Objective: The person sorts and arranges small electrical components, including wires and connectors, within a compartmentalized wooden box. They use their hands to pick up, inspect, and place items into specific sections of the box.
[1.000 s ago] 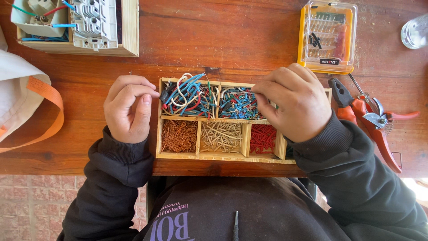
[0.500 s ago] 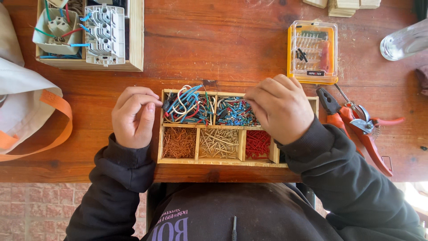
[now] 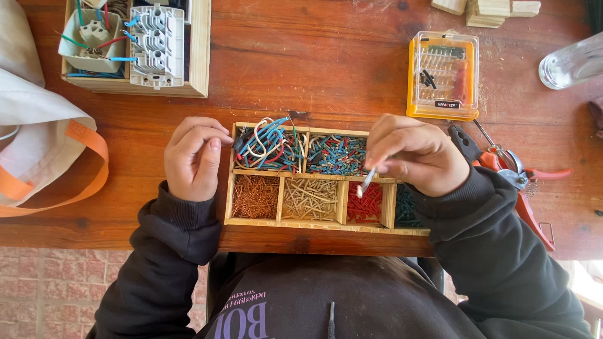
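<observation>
A wooden tray (image 3: 314,224) with several compartments lies on the table in front of me. It holds long coloured wires (image 3: 267,145), short blue and red pieces (image 3: 336,155), copper strands (image 3: 255,196), beige pieces (image 3: 309,199) and red pieces (image 3: 366,204). My left hand (image 3: 193,158) is curled against the tray's left wall, thumb at its upper corner. My right hand (image 3: 414,154) hovers over the tray's right end and pinches a small pale wire piece (image 3: 366,182) between thumb and fingers.
Red-handled cutters (image 3: 515,182) lie right of my right hand. A yellow clear-lidded bit case (image 3: 443,75) sits behind it. A wooden box with white sockets (image 3: 135,47) stands at the back left, a cloth bag with an orange strap (image 3: 38,144) at the left, a glass (image 3: 571,63) far right.
My right hand has lifted off the blue and red compartment and shifted right, now pinching a pale wire piece. My left hand stays beside the tray.
</observation>
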